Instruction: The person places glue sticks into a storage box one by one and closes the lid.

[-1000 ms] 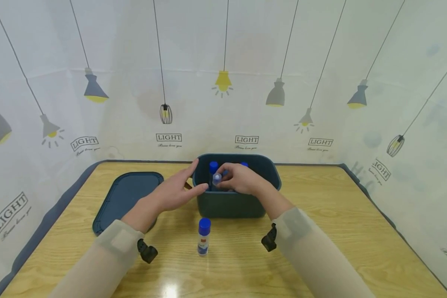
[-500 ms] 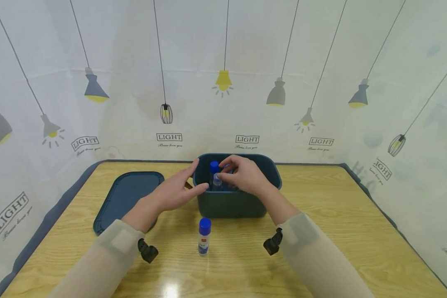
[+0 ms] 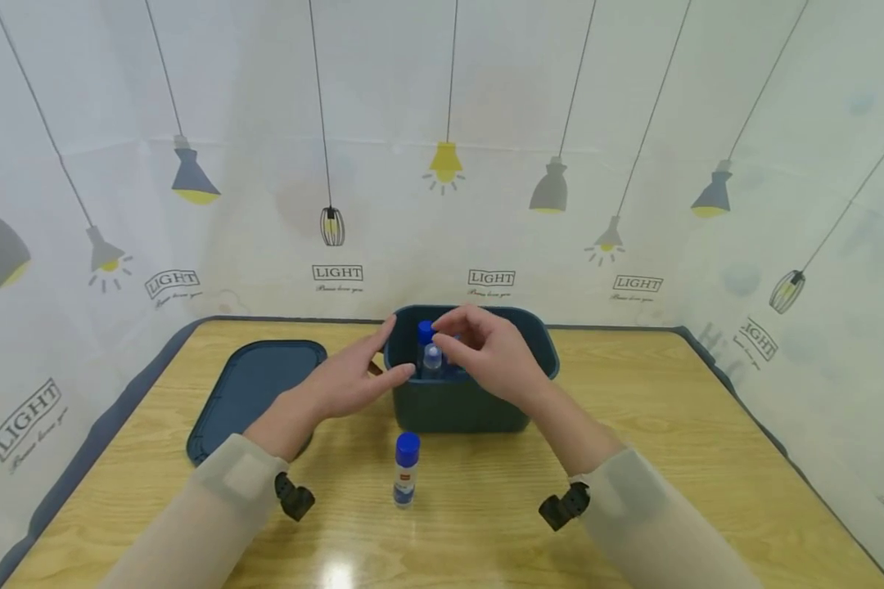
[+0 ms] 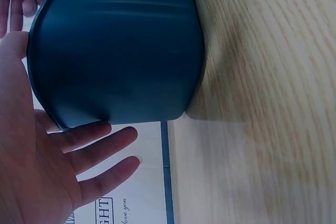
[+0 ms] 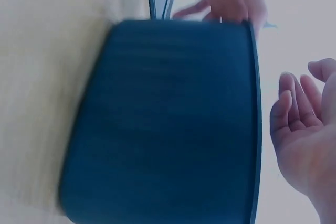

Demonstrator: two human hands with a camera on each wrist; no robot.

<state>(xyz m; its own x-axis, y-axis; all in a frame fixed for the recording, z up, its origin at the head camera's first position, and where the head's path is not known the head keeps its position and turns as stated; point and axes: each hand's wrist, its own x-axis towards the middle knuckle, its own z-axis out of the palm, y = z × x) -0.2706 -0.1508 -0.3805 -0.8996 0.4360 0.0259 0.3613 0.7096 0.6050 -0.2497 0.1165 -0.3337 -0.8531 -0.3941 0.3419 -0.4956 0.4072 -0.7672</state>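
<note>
A dark teal bin stands on the table with a blue-capped glue stick and a clear-topped tube upright inside it; more contents lie partly hidden by my right hand. At the bin's left end my left hand rests with thumb and fingers spread, touching the rim and side wall, as the left wrist view also shows. My right hand hovers over the opening, its fingers loosely bent and apart from the tube, holding nothing. Another glue stick with a blue cap stands upright in front of the bin.
A flat dark teal lid lies on the left of the wooden table, partly behind my left forearm. White cloth printed with hanging lamps surrounds the back and sides.
My right hand has let go of the clear-topped tube, which now stands in the bin, and has risen slightly with its fingers parting. The left hand keeps its place.
</note>
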